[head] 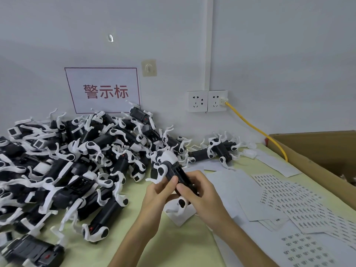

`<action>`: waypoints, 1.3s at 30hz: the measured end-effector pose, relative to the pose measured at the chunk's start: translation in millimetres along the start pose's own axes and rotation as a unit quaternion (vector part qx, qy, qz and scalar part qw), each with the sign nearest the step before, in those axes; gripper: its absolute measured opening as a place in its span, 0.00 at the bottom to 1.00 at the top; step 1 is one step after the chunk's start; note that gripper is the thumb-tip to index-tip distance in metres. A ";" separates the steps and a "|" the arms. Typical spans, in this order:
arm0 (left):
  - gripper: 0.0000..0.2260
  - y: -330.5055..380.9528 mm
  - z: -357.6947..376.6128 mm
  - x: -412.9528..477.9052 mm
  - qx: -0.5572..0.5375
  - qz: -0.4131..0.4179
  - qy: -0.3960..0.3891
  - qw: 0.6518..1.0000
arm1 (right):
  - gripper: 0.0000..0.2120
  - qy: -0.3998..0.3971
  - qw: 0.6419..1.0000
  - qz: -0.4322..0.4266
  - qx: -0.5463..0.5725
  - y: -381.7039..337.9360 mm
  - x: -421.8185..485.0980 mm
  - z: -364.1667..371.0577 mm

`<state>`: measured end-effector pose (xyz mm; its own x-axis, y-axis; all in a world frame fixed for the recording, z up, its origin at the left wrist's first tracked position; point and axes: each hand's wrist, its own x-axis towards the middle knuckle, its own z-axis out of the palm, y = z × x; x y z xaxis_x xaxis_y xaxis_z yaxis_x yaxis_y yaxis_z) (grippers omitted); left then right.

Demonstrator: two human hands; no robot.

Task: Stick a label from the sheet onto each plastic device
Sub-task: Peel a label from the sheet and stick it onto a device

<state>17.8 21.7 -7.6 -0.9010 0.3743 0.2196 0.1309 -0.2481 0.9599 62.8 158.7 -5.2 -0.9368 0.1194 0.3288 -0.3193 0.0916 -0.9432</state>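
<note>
I hold one black-and-white plastic device (pixel 169 166) above the green table, its white end pointing away from me. My left hand (pixel 157 195) grips it from the left with the thumb on its black body. My right hand (pixel 200 197) grips the near end, thumb pressed on the top face. Whether a label lies under the thumbs is hidden. Label sheets (pixel 296 207) with rows of small dark stickers lie fanned out to the right. A large heap of the same devices (pixel 73 166) covers the left of the table.
A few more devices (pixel 221 149) lie at the back by the wall. Blank backing papers (pixel 237 189) are spread under and beside the sheets. An open cardboard box (pixel 317 149) stands at the right edge. A yellow cable (pixel 256 130) runs from the wall socket (pixel 207 101) into it.
</note>
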 end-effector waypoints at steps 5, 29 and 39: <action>0.20 -1.9 -10.4 0.4 0.027 0.004 -0.051 0.998 | 0.20 0.038 0.999 0.019 0.019 -4.4 1.1 -0.4; 0.21 1.3 -25.9 7.3 -0.310 -0.149 0.082 0.935 | 0.32 0.048 0.804 0.234 -0.544 23.2 18.6 -71.6; 0.19 -5.7 1.6 -2.8 -0.292 -0.219 0.015 0.931 | 0.14 0.061 0.946 0.087 -0.306 14.2 16.9 -49.4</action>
<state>20.2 23.5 -13.4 -0.8278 0.5301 -0.1839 -0.4906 -0.5247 0.6957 49.5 210.9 -10.8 -0.9322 0.2957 0.2086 0.0162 0.6101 -0.7921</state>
